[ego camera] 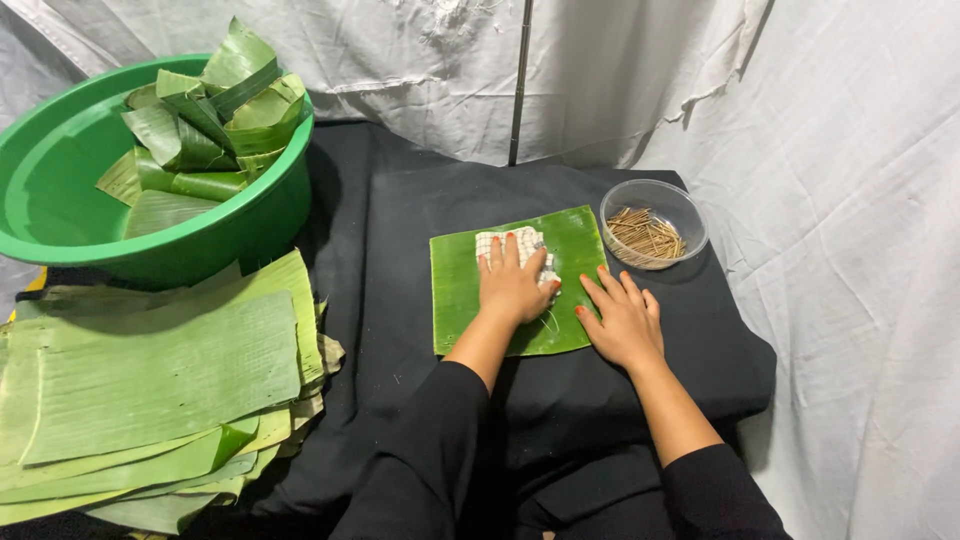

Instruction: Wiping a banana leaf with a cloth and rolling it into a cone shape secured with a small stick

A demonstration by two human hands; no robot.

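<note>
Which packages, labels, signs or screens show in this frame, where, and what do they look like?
No packages, labels, signs or screens in view.
Nearest to containers:
Green plastic basin, far left: round, holding folded banana leaves.
Clear plastic bowl, far right on the black cloth: round, holding thin brown sticks.
</note>
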